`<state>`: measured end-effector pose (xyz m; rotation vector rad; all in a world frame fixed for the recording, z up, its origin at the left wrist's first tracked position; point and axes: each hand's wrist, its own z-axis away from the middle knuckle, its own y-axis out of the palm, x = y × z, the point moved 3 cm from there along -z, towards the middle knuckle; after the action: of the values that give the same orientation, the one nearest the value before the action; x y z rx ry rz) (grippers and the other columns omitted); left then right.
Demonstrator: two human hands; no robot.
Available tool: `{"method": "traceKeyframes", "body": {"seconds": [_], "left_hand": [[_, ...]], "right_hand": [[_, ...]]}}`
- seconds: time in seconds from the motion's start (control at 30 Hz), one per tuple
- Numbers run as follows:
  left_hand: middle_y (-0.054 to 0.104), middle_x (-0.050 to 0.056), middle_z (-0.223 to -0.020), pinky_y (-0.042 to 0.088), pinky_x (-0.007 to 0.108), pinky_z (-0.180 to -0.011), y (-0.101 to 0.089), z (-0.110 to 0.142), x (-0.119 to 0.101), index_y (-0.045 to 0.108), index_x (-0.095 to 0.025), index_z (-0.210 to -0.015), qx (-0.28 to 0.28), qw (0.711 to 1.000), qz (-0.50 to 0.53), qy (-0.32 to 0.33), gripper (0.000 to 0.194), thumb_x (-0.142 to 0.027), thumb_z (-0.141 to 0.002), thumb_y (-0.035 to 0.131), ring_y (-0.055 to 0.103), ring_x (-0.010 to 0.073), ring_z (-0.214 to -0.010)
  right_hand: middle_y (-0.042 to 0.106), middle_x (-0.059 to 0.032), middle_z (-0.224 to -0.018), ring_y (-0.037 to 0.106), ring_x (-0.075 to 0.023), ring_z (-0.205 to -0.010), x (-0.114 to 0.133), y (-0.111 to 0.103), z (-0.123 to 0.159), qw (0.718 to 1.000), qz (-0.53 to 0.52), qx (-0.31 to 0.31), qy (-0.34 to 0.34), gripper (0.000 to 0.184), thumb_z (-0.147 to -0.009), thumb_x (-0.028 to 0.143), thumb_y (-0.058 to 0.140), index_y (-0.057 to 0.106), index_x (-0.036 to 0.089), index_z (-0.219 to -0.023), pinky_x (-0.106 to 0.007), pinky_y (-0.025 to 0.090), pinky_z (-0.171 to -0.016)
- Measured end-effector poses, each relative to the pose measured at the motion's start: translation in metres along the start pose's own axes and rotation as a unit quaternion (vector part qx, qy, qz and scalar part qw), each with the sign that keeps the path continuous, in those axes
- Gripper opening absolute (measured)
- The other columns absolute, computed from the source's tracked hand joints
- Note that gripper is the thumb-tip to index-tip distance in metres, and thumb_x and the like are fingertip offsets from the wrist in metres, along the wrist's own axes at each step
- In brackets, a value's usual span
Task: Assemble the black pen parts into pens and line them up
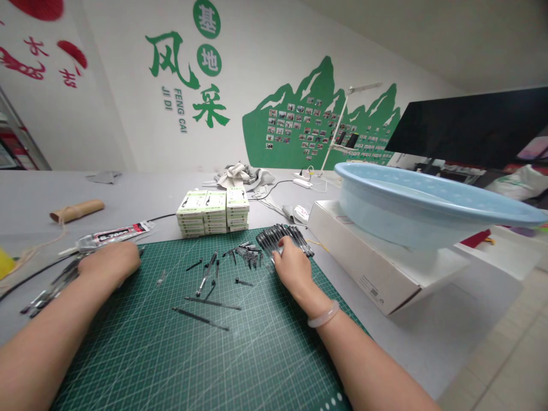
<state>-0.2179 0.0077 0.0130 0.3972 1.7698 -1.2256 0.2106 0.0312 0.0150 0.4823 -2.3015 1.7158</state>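
Observation:
My left hand (109,264) is closed at the mat's left edge, beside a bunch of pens (53,288). A small dark tip shows past its fingers, but what they hold is hidden. My right hand (293,264) has its fingers curled at a row of clear pens with black caps (280,233), touching them. Between the hands lie a clear pen (207,274), two dark refills (201,318) and a heap of small black and clear pen parts (250,255). Under them is a green cutting mat (171,365).
Stacked small white-green boxes (203,205) stand behind the mat. A plastic packet (115,234) and a brown tube (79,210) lie left. At right, a blue basin (385,208) rests on a white carton (363,268). Cloths (240,176) and cables lie at the back.

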Motion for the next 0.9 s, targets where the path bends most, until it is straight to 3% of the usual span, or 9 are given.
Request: {"method": "traceKeyframes", "body": {"seconds": [0.13,0.23,0.3,0.37,0.47,0.57,0.67,0.77,0.9], "left_hand": [[0.039,0.000,-0.036,0.042,0.039,-0.070,0.010,0.010,-0.026,0.045,-0.018,-0.035,0.045,0.990,-0.130,-0.032,0.034,-0.016,-0.047,0.077,0.057,0.0309,-0.067],[0.051,0.001,-0.039,0.034,0.027,-0.050,0.034,0.033,-0.062,0.057,-0.018,-0.041,0.141,0.980,-0.143,-0.011,0.028,-0.030,-0.056,0.077,0.047,0.0178,-0.045],[0.059,0.001,-0.049,0.028,0.023,-0.043,0.058,0.059,-0.087,0.066,-0.018,-0.053,0.239,0.968,-0.070,0.018,0.025,-0.039,-0.062,0.075,0.043,0.0132,-0.042],[0.056,0.001,-0.048,0.027,0.022,-0.040,0.080,0.086,-0.108,0.068,-0.018,-0.056,0.299,0.954,0.023,0.023,0.026,-0.042,-0.061,0.076,0.042,0.0118,-0.041],[0.056,0.001,-0.049,0.031,0.022,-0.042,0.108,0.120,-0.126,0.069,-0.018,-0.060,0.337,0.934,0.112,0.038,0.024,-0.041,-0.065,0.075,0.047,0.0132,-0.044],[0.058,0.001,-0.048,0.032,0.023,-0.044,0.126,0.140,-0.135,0.070,-0.020,-0.063,0.355,0.922,0.148,0.052,0.023,-0.043,-0.068,0.072,0.049,0.0144,-0.045],[0.058,0.000,-0.046,0.030,0.024,-0.044,0.131,0.144,-0.139,0.071,-0.021,-0.064,0.358,0.918,0.152,0.073,0.023,-0.044,-0.070,0.070,0.048,0.0138,-0.042],[0.057,-0.001,-0.046,0.029,0.024,-0.042,0.123,0.129,-0.136,0.075,-0.022,-0.071,0.300,0.940,0.125,0.104,0.023,-0.044,-0.072,0.069,0.047,0.0143,-0.042],[0.072,0.004,-0.067,0.047,0.028,-0.056,0.109,0.099,-0.121,0.077,-0.025,-0.072,0.136,0.970,0.024,0.202,0.015,-0.039,-0.071,0.071,0.064,0.0231,-0.063]], "right_hand": [[0.069,-0.0065,-0.092,0.064,-0.0187,-0.079,0.011,-0.003,0.008,0.994,-0.093,-0.009,-0.063,0.017,-0.091,0.024,0.054,0.058,0.020,-0.107,-0.027,0.039,-0.068],[0.069,-0.0048,-0.091,0.063,-0.0175,-0.083,0.023,-0.001,0.016,0.974,-0.178,0.019,-0.137,0.014,-0.089,0.019,0.055,0.061,0.020,-0.102,-0.027,0.041,-0.073],[0.069,-0.0031,-0.088,0.063,-0.0169,-0.083,0.031,0.006,0.020,0.951,-0.255,0.063,-0.164,0.012,-0.087,0.019,0.058,0.063,0.020,-0.097,-0.028,0.044,-0.076],[0.067,-0.0012,-0.081,0.064,-0.0157,-0.076,0.037,0.016,0.025,0.910,-0.364,0.141,-0.142,0.012,-0.085,0.020,0.061,0.063,0.020,-0.096,-0.028,0.048,-0.074],[0.065,0.0012,-0.074,0.064,-0.0139,-0.064,0.045,0.031,0.033,0.801,-0.531,0.267,-0.069,0.023,-0.081,0.024,0.065,0.058,0.019,-0.102,-0.028,0.052,-0.066],[0.066,0.0019,-0.076,0.065,-0.0139,-0.063,0.054,0.033,0.041,0.706,-0.620,0.337,-0.057,0.037,-0.075,0.029,0.072,0.052,0.020,-0.105,-0.029,0.054,-0.064],[0.067,0.0020,-0.074,0.065,-0.0138,-0.059,0.057,0.026,0.044,0.673,-0.640,0.366,-0.056,0.040,-0.076,0.032,0.071,0.049,0.021,-0.106,-0.029,0.053,-0.060],[0.066,0.0016,-0.068,0.064,-0.0140,-0.054,0.052,0.020,0.037,0.684,-0.641,0.346,-0.033,0.038,-0.079,0.034,0.065,0.049,0.019,-0.110,-0.025,0.049,-0.053],[0.063,0.0023,-0.065,0.055,-0.0085,-0.047,0.030,0.015,0.016,0.729,-0.661,0.174,0.025,0.031,-0.081,0.032,0.058,0.051,0.017,-0.107,-0.018,0.036,-0.044]]}}
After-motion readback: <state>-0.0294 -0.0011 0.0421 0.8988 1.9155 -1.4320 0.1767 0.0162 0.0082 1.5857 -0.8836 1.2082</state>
